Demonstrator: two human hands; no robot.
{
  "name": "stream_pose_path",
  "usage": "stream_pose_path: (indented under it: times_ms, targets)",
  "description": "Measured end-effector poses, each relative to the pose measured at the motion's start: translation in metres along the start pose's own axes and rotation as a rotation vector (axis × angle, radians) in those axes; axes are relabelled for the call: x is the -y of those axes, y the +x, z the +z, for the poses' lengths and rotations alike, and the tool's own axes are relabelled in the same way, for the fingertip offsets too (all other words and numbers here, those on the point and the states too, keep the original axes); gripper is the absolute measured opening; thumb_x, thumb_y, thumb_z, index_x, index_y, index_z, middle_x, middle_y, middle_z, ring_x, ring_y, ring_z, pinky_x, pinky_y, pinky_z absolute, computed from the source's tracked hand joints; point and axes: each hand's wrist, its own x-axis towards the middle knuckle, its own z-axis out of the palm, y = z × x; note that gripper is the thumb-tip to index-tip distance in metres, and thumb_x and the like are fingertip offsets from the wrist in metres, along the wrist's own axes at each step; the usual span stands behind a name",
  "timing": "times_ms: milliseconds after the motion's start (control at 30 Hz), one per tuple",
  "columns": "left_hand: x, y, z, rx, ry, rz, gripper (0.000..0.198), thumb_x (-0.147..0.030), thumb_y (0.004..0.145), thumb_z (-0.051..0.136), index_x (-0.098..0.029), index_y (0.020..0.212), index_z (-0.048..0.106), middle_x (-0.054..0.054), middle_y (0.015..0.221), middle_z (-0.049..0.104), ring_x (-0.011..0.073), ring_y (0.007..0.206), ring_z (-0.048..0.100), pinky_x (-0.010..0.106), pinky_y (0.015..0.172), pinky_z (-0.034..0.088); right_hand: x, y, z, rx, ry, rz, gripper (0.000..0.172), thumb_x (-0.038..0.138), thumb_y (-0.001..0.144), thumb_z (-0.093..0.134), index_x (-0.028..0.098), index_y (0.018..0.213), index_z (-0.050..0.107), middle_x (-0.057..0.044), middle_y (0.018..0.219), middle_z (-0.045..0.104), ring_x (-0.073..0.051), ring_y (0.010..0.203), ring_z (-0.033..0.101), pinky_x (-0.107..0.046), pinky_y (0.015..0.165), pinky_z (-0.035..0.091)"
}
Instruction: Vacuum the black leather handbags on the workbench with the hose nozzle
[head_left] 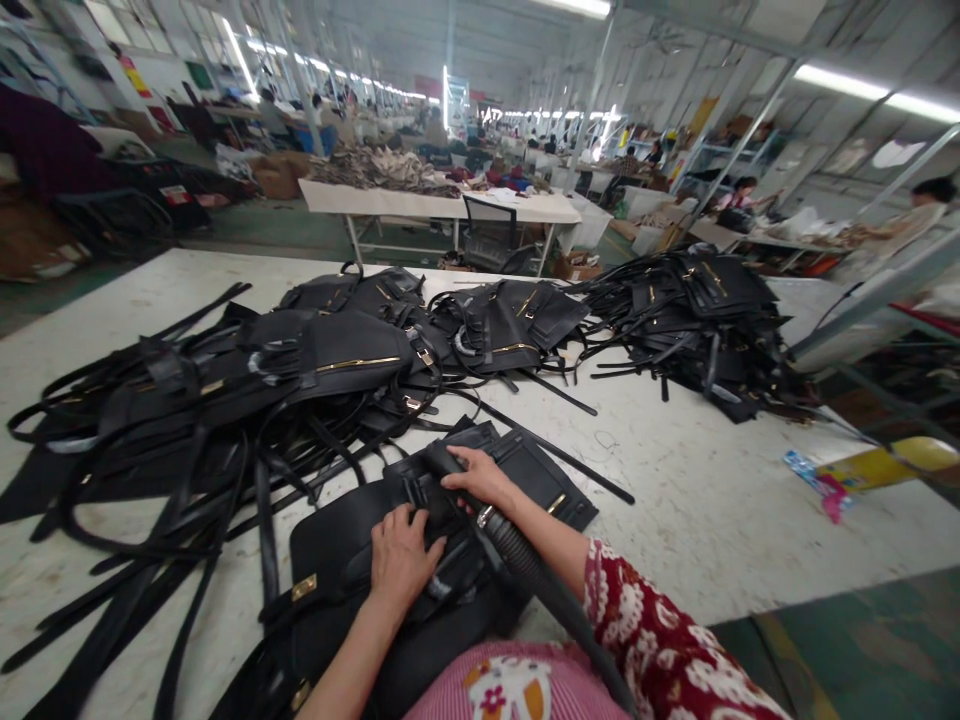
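Long rows of strip lights run over a wide factory hall, where other people sit at far tables piled with material. Nearer, a white bench (712, 500) carries heaps of black leather work: a tangle of straps (150, 470) on the near left, a spread of black bag panels (337, 350) with gold trim at the middle, and a second stack (705, 310) on the far right. A yellow packet (862, 470) lies at the bench's right edge. At the near edge lies a black bag (360, 580) with small gold fittings, just before the person's body. The left hand (403, 560) rests flat on top of this bag, its fingers spread and pressing down on the leather. The right hand (480, 478), coming from a red flowered sleeve (660, 640), has its fingers curled around the end of a black ribbed hose (525, 560), holding its tip against the bag's far part, just beside the left hand.
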Motion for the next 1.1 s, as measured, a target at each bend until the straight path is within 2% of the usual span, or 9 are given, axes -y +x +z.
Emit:
stream_pose_path:
  times_ms: [133, 267, 367, 467, 600, 733, 900, 1000, 1100]
  targets:
    - [0.022, 0.013, -0.016, 0.188, -0.139, -0.04, 0.041, -0.05, 0.075, 0.046, -0.022, 0.104, 0.055, 0.006, 0.096, 0.053, 0.0205, 0.085, 0.054, 0.033, 0.075, 0.04, -0.004, -0.036, -0.067, -0.219, 0.064, -0.068, 0.064, 0.02, 0.07, 0.062, 0.026, 0.129, 0.038, 0.003, 0.068, 0.06, -0.014, 0.041, 0.055, -0.02, 0.032, 0.045]
    - [0.044, 0.02, -0.018, 0.238, -0.196, -0.121, 0.04, -0.049, 0.08, 0.037, -0.028, 0.109, 0.055, 0.004, 0.1, 0.056, 0.0202, 0.087, 0.057, 0.03, 0.072, 0.042, -0.033, -0.095, -0.144, -0.464, 0.115, -0.052, 0.069, 0.026, 0.072, 0.061, 0.021, 0.133, 0.029, 0.003, 0.061, 0.057, -0.016, 0.043, 0.056, -0.023, 0.035, 0.048]
    - [0.049, 0.022, -0.015, 0.263, -0.177, -0.14, 0.041, -0.048, 0.08, 0.037, -0.032, 0.113, 0.054, 0.004, 0.104, 0.057, 0.0219, 0.09, 0.057, 0.032, 0.074, 0.043, -0.063, -0.137, -0.171, -0.575, 0.154, -0.011, 0.07, 0.03, 0.072, 0.06, 0.017, 0.132, 0.028, 0.001, 0.061, 0.058, -0.016, 0.043, 0.057, -0.024, 0.036, 0.048]
    - [0.047, 0.022, -0.012, 0.285, -0.155, -0.144, 0.042, -0.051, 0.079, 0.036, -0.033, 0.112, 0.055, 0.004, 0.104, 0.057, 0.0228, 0.089, 0.057, 0.033, 0.073, 0.044, -0.089, -0.167, -0.167, -0.558, 0.195, 0.031, 0.073, 0.032, 0.068, 0.063, 0.018, 0.131, 0.03, 0.0, 0.062, 0.06, -0.017, 0.042, 0.057, -0.026, 0.035, 0.048]
    - [0.044, 0.02, -0.009, 0.267, -0.085, -0.134, 0.044, -0.052, 0.081, 0.032, -0.034, 0.113, 0.055, 0.004, 0.101, 0.057, 0.0227, 0.084, 0.059, 0.033, 0.069, 0.044, -0.11, -0.18, -0.14, -0.469, 0.245, 0.074, 0.072, 0.034, 0.064, 0.065, 0.018, 0.128, 0.037, 0.0, 0.062, 0.061, -0.02, 0.043, 0.059, -0.027, 0.034, 0.048]
    - [0.042, 0.017, -0.007, 0.239, -0.05, -0.109, 0.043, -0.05, 0.082, 0.031, -0.032, 0.111, 0.057, 0.002, 0.099, 0.057, 0.021, 0.079, 0.059, 0.031, 0.065, 0.043, -0.121, -0.162, -0.126, -0.445, 0.269, 0.096, 0.072, 0.037, 0.062, 0.066, 0.016, 0.126, 0.039, 0.001, 0.057, 0.06, -0.02, 0.041, 0.058, -0.027, 0.032, 0.047]
    - [0.038, 0.013, -0.007, 0.201, -0.053, -0.124, 0.039, -0.047, 0.081, 0.036, -0.031, 0.108, 0.058, 0.002, 0.099, 0.058, 0.0201, 0.083, 0.058, 0.028, 0.067, 0.042, -0.122, -0.126, -0.132, -0.538, 0.265, 0.047, 0.068, 0.036, 0.068, 0.063, 0.017, 0.127, 0.036, 0.003, 0.058, 0.059, -0.018, 0.043, 0.058, -0.025, 0.036, 0.048]
    - [0.036, 0.01, -0.007, 0.154, -0.045, -0.136, 0.037, -0.045, 0.082, 0.036, -0.031, 0.107, 0.059, 0.002, 0.097, 0.059, 0.019, 0.082, 0.058, 0.027, 0.066, 0.041, -0.119, -0.128, -0.131, -0.552, 0.26, 0.028, 0.064, 0.036, 0.07, 0.061, 0.018, 0.126, 0.037, 0.002, 0.06, 0.059, -0.017, 0.044, 0.058, -0.024, 0.037, 0.048]
    - [0.035, 0.008, -0.006, 0.133, -0.044, -0.157, 0.036, -0.044, 0.082, 0.036, -0.031, 0.107, 0.059, 0.001, 0.095, 0.06, 0.0183, 0.08, 0.058, 0.027, 0.065, 0.04, -0.119, -0.144, -0.123, -0.484, 0.248, 0.058, 0.067, 0.038, 0.066, 0.065, 0.017, 0.125, 0.04, 0.0, 0.06, 0.06, -0.019, 0.043, 0.058, -0.027, 0.035, 0.048]
